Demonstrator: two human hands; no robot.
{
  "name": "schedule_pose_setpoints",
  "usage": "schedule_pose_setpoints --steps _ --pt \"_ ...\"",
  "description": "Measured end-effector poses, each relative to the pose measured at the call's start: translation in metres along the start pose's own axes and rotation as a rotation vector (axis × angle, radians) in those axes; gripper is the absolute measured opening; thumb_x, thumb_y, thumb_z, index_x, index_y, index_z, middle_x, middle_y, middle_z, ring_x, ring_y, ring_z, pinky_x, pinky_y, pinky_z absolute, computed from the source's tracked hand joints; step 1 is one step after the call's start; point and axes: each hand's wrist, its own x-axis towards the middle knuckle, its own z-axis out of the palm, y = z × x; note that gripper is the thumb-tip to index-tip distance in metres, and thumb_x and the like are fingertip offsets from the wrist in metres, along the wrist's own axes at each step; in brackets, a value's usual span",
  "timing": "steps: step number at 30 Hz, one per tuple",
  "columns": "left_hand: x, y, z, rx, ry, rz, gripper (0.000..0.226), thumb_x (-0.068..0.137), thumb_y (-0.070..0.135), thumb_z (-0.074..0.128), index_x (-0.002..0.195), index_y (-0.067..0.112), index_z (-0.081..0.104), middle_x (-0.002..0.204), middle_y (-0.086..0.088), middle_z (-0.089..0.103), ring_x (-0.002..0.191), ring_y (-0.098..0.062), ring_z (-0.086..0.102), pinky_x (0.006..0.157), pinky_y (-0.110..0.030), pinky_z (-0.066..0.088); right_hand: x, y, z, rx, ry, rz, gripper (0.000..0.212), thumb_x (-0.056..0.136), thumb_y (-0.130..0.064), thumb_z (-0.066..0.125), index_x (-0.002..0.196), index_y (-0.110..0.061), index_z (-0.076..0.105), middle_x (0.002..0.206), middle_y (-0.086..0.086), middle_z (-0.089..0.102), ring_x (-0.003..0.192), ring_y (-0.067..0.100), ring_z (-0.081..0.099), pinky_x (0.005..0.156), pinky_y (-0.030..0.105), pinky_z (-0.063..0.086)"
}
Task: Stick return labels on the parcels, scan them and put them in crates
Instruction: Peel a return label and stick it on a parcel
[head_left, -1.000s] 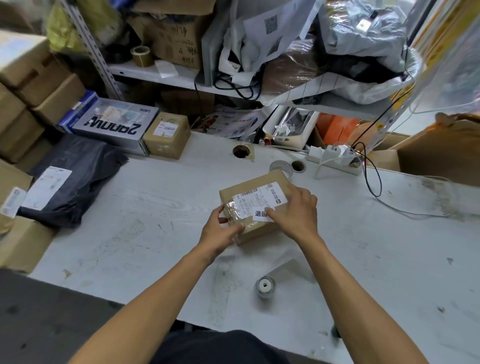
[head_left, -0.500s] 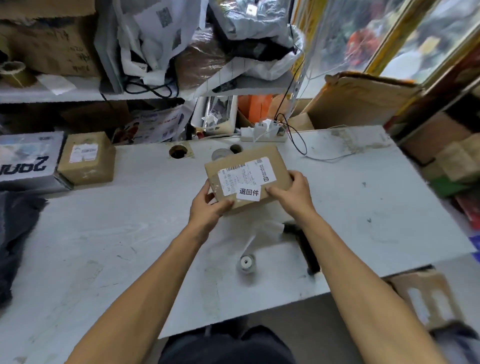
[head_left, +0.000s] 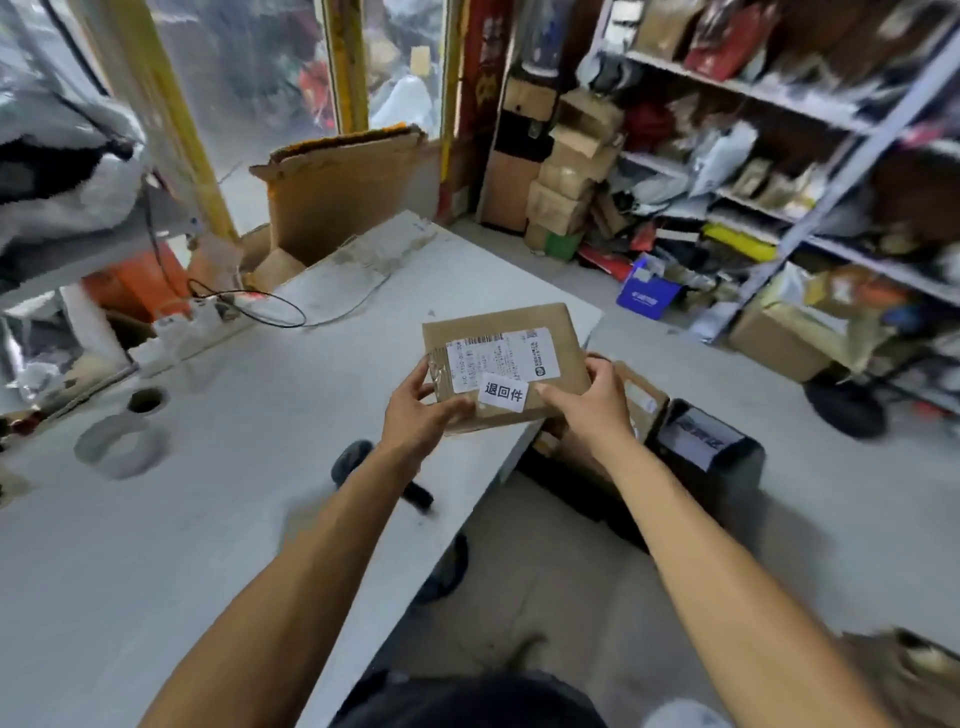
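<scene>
I hold a small brown cardboard parcel (head_left: 540, 332) in the air above the table's right edge. It carries a white shipping label and a smaller white return label (head_left: 503, 392) with black characters. My left hand (head_left: 415, 415) grips its left side, thumb on top. My right hand (head_left: 587, 400) grips its lower right corner. A dark handheld scanner (head_left: 358, 460) lies on the table, partly hidden behind my left forearm. Below the parcel on the floor stand a cardboard box (head_left: 641, 397) with a hand hole and a black crate (head_left: 706, 447).
The white table (head_left: 208, 467) holds a tape roll (head_left: 120, 448), a power strip (head_left: 182, 325) and cables. An open carton (head_left: 337, 192) stands behind the table. Metal shelves (head_left: 810, 171) full of parcels fill the right, with boxes and bags on the floor.
My view has swung right, from the table's back shelf to the table's right end and the floor. Both hands carried the parcel right, off the tabletop and over the edge.
</scene>
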Motion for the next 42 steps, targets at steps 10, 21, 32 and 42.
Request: schedule_pose_setpoints --steps 10,21,32,42 --pt "0.052 -0.030 0.220 0.155 -0.406 -0.091 0.074 0.064 0.024 0.087 0.133 0.032 0.062 0.115 -0.001 0.076 0.107 -0.026 0.072 0.092 -0.046 0.058 0.044 0.146 -0.164 0.092 0.225 0.315 0.064 0.077 -0.031 0.086 0.126 -0.020 0.046 0.117 -0.005 0.056 0.102 0.013 0.057 0.069 0.021 0.046" --pt "0.116 -0.096 0.390 0.251 -0.563 -0.425 0.069 0.086 0.001 0.076 0.144 0.029 0.051 0.108 -0.003 0.075 0.085 -0.008 0.075 0.069 -0.025 0.061 0.089 0.261 -0.269 0.234 0.323 0.564 0.069 0.085 -0.033 0.080 0.139 -0.018 0.040 0.124 -0.002 0.052 0.106 0.017 0.054 0.068 0.024 0.043" --pt "0.262 -0.127 0.541 0.359 -0.642 -0.663 0.085 0.086 0.012 0.079 0.157 0.025 0.034 0.118 -0.002 0.071 0.089 -0.015 0.074 0.076 -0.032 0.062 0.232 0.318 -0.337 0.600 0.422 0.750 0.063 0.093 -0.027 0.072 0.144 -0.028 0.036 0.110 -0.013 0.048 0.115 0.018 0.051 0.089 0.051 0.059" --pt "0.384 -0.185 0.670 0.428 -0.696 -0.661 0.056 0.092 -0.006 0.066 0.136 0.027 0.054 0.104 0.002 0.073 0.078 -0.005 0.073 0.072 -0.018 0.059 0.376 0.431 -0.365 0.687 0.522 0.842 0.061 0.095 -0.013 0.069 0.145 -0.017 0.033 0.121 0.007 0.061 0.097 0.008 0.064 0.076 0.031 0.062"
